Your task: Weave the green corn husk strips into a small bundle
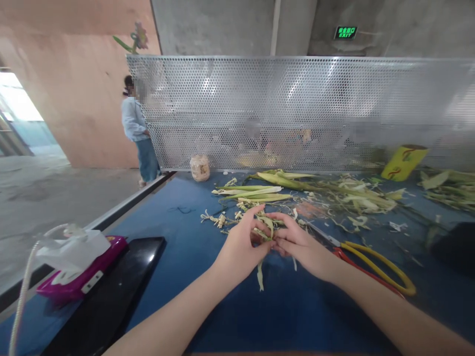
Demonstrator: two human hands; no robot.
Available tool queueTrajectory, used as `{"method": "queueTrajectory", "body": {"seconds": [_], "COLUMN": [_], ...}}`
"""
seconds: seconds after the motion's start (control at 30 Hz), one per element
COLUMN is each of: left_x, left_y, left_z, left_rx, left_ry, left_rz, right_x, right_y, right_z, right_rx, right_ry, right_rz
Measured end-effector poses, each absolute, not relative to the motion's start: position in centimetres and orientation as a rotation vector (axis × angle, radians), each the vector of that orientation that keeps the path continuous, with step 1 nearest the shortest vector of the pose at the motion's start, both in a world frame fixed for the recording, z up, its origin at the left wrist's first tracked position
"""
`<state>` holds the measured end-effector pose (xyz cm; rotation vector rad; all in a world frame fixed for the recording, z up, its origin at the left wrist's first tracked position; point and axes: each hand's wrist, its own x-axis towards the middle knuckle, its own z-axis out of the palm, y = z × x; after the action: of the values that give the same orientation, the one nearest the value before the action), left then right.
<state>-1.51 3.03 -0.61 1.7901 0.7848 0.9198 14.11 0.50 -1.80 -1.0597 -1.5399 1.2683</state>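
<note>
My left hand (241, 244) and my right hand (297, 242) meet over the blue table top (178, 247), both pinching a small folded piece of pale green leaf strip (266, 228). A loose end of the strip (260, 277) hangs down between my wrists. Fingers of both hands are curled round the strip. Long green leaf blades (252, 192) and a heap of trimmed scraps (349, 195) lie just beyond my hands. Scissors with yellow and red handles (374, 267) rest on the table right beside my right wrist.
A pink tissue box (79, 269) and a black flat panel (111, 296) sit at the left near edge. A perforated metal screen (297, 113) closes the table's far side, with a small jar (199, 167) and a yellow container (403, 162) against it. A person (139, 131) stands beyond the left corner.
</note>
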Motion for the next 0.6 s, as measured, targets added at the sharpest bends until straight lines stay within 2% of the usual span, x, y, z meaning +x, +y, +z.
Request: {"method": "queueTrajectory", "body": {"seconds": [0.37,0.6], "left_x": [-1.6,-1.8], "left_y": [2.9,3.0], "left_z": [0.3,0.9], "left_rx": [1.574,1.490], "left_ry": [0.655,0.643], "left_rz": [0.866,0.981], "right_x": [14.4,14.7], "right_y": [0.5,0.9], "right_z": [-1.1,-0.9], "right_rx": [-0.980,-1.004], "right_ry": [-1.452,-1.519], "right_rz": [1.344,1.295]}}
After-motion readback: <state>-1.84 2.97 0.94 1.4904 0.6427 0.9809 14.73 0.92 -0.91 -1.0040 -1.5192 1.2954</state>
